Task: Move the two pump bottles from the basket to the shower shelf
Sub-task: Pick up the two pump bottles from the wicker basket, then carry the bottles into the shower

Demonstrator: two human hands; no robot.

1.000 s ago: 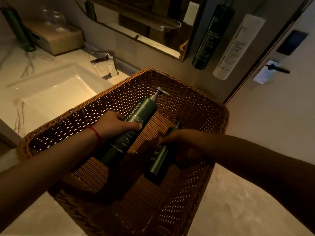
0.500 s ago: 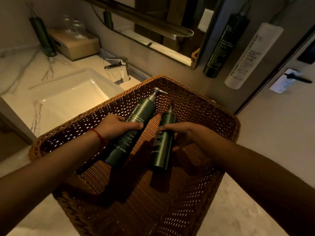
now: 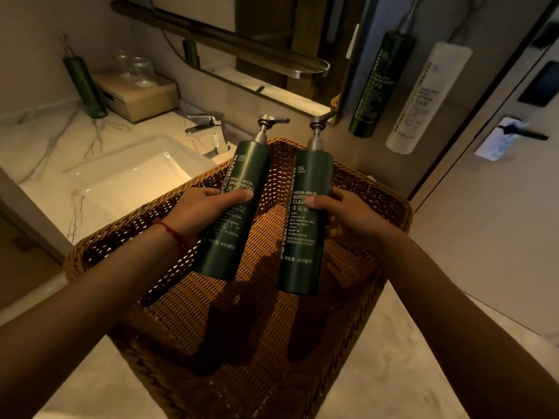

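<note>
Two dark green pump bottles with silver pumps are held up over a brown wicker basket [image 3: 390,195]. My left hand [image 3: 199,211] grips the shampoo bottle [image 3: 239,176] around its middle. My right hand [image 3: 344,216] grips the body cleanser bottle [image 3: 305,252] the same way. Both bottles lean slightly, pumps pointing away from me, their bases above the basket's woven bottom. No shower shelf shows in this view.
A white sink [image 3: 136,179] with a chrome tap [image 3: 208,128] lies to the left on a marble counter. A tissue box [image 3: 139,95] and a green bottle [image 3: 84,86] stand behind it. Wall-mounted green [image 3: 381,83] and white [image 3: 426,98] bottles hang at the upper right, beside a door handle [image 3: 520,134].
Both bottles lay on the basket's bottom under my hands; now each hand has lifted its bottle up out of the basket, nearly upright.
</note>
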